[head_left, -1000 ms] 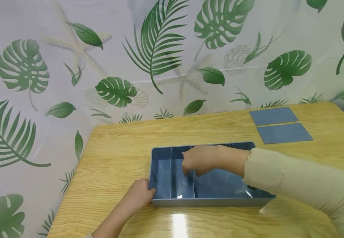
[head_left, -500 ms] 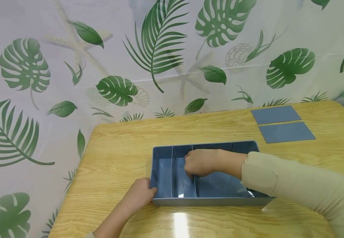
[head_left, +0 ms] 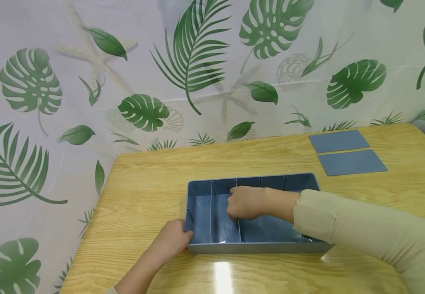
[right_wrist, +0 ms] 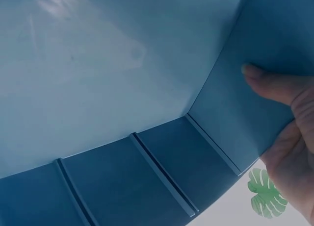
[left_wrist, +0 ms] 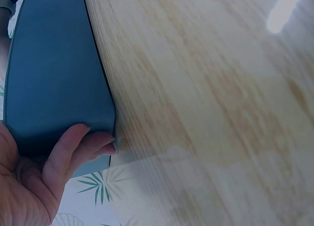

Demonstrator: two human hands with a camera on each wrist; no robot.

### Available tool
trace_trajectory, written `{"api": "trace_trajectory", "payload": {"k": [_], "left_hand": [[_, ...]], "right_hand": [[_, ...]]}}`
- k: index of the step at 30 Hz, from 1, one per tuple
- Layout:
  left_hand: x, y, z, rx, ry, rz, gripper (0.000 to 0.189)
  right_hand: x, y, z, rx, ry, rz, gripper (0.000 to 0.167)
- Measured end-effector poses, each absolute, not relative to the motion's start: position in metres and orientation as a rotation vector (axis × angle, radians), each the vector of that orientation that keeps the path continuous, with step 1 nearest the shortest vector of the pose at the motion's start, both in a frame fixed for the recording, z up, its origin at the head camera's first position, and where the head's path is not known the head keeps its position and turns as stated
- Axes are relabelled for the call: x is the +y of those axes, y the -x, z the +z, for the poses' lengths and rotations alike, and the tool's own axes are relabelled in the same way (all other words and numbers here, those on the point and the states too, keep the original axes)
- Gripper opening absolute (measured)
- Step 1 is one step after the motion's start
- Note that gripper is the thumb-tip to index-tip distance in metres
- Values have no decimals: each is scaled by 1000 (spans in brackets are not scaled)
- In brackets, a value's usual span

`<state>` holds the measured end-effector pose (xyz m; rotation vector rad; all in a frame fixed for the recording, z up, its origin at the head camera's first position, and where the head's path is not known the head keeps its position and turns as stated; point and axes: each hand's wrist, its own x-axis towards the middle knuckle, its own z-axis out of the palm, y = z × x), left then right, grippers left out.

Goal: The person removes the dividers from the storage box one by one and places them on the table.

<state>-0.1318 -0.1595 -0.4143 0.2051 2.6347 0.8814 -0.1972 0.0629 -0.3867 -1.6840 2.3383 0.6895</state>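
Note:
A blue divided storage box lies lengthwise on the table in the head view. My left hand grips its left end near the front corner, thumb at the rim and fingers against the outer wall in the left wrist view. Inside the box, my right hand pinches the top of a crosswise divider, thumb flat on one face, its other fingers hidden behind. This divider's end meets a slot in the long wall. Farther left stands another divider, upright across the box.
Two flat blue panels lie side by side at the back right of the wooden table. Slot ribs line the box's long wall. Behind the table hangs a leaf-patterned cloth.
My right hand has lowered slightly and its fingers have closed in on the divider's top. The left hand keeps its hold on the box's end.

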Motion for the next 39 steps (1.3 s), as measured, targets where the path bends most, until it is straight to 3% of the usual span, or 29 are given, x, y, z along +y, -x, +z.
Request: {"api": "trace_trajectory", "payload": {"k": [39], "left_hand": [[-156, 133, -404, 2624, -173, 880, 14]], "right_hand": [[64, 201, -370, 2349, 1678, 648, 22]]}}
